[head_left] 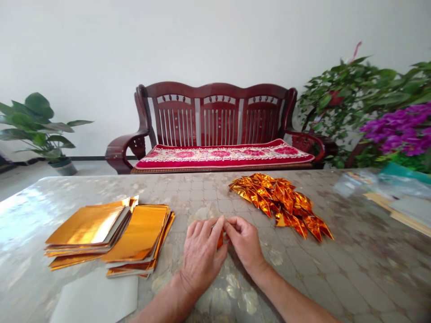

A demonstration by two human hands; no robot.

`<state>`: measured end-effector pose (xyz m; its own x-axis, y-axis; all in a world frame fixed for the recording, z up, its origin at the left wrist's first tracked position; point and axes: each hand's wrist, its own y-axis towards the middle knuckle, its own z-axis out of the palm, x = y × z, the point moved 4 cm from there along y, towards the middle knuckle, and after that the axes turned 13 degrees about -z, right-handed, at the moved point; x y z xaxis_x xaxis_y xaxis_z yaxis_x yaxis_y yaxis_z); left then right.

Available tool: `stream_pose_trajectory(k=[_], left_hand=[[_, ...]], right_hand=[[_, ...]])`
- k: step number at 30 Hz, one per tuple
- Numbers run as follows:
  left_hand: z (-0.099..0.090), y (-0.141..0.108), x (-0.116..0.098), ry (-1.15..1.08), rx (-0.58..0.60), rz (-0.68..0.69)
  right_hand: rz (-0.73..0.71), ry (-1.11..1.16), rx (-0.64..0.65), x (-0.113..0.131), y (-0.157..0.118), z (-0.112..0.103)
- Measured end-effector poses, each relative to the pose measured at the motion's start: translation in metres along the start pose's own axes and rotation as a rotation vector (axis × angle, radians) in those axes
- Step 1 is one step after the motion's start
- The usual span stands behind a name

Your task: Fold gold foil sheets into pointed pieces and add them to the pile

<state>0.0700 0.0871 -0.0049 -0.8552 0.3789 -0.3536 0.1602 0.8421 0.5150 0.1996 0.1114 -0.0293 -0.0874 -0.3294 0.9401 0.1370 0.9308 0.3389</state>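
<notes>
Pinching foil (220,240) between left hand (201,258) and right hand (244,244)

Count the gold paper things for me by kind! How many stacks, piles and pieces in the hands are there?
Stacks of gold foil sheets: 2
Pile of folded gold foil triangles: 1
Gold foil piece between the left hand and right hand: 1
Total: 4
</notes>
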Motion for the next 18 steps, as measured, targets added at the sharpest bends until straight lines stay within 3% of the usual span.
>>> stream_pose_trajectory(k=[12, 18], left_hand=[[0.014, -0.004, 0.003, 0.061, 0.005, 0.018], [0.014, 0.000, 0.012, -0.075, 0.016, -0.021]], right_hand=[[-0.006, -0.019, 0.005, 0.001, 0.000, 0.002], [0.035, 0.029, 0.017, -0.003, -0.002, 0.003]])
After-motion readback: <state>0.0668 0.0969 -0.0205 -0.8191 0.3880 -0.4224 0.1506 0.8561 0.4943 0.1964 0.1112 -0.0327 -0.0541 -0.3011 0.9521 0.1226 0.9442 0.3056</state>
